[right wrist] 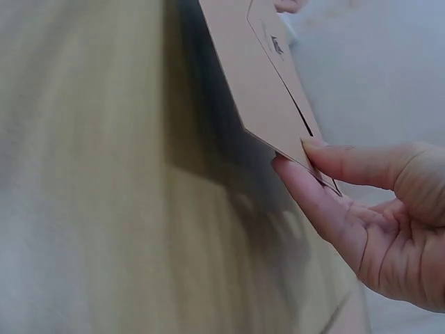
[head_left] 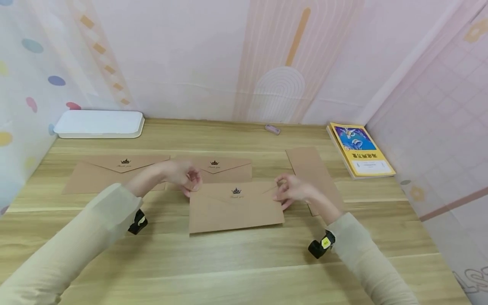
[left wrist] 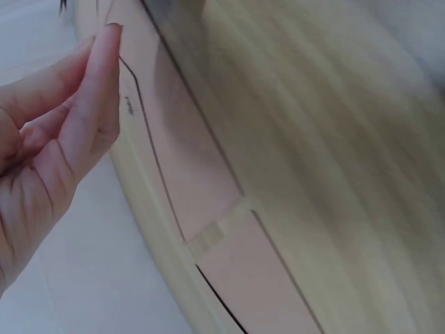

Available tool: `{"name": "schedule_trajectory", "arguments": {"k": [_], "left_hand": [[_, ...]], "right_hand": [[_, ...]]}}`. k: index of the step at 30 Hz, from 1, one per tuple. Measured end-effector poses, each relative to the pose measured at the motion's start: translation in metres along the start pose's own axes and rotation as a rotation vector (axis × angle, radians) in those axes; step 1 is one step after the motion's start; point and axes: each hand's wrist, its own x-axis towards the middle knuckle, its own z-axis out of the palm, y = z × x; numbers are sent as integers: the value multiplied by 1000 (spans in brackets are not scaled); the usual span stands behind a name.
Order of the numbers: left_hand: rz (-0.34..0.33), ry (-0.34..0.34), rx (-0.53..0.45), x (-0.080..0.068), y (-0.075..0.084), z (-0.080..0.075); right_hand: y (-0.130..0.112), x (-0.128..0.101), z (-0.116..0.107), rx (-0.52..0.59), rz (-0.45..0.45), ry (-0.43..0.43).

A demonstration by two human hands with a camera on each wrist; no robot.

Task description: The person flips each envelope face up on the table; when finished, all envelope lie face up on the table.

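Observation:
Both hands hold up a brown kraft envelope (head_left: 236,216) with a black crown and "Thank you" print on its flap. My left hand (head_left: 182,176) pinches its upper left corner. At the right edge my right hand (head_left: 293,190) grips it, thumb on the front and fingers behind, as the envelope (right wrist: 257,83) in the right wrist view shows. Behind lie two similar envelopes: a left one (head_left: 93,178), partly under the left forearm, and a middle one (head_left: 236,171), overlapped by the held one. Right of them a plain brown envelope (head_left: 314,169) lies slanted, partly behind the right hand.
A white lidded case (head_left: 100,123) lies at the back left of the wooden table (head_left: 228,271). Near the back wall sits a small purple object (head_left: 272,129). A yellow book (head_left: 362,150) lies at the back right. Printed cloth walls (head_left: 183,55) border the table.

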Motion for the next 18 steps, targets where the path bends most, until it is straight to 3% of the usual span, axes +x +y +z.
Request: {"name": "schedule_trajectory", "arguments": {"k": [9,18], "left_hand": [[-92,-103,-1,-13,-9,11],[-108,-66,130,-12,-5,17]], "right_hand": [[-4,5,30,-55,51,-85],[-9,7,36,-143,168,-44]]}}
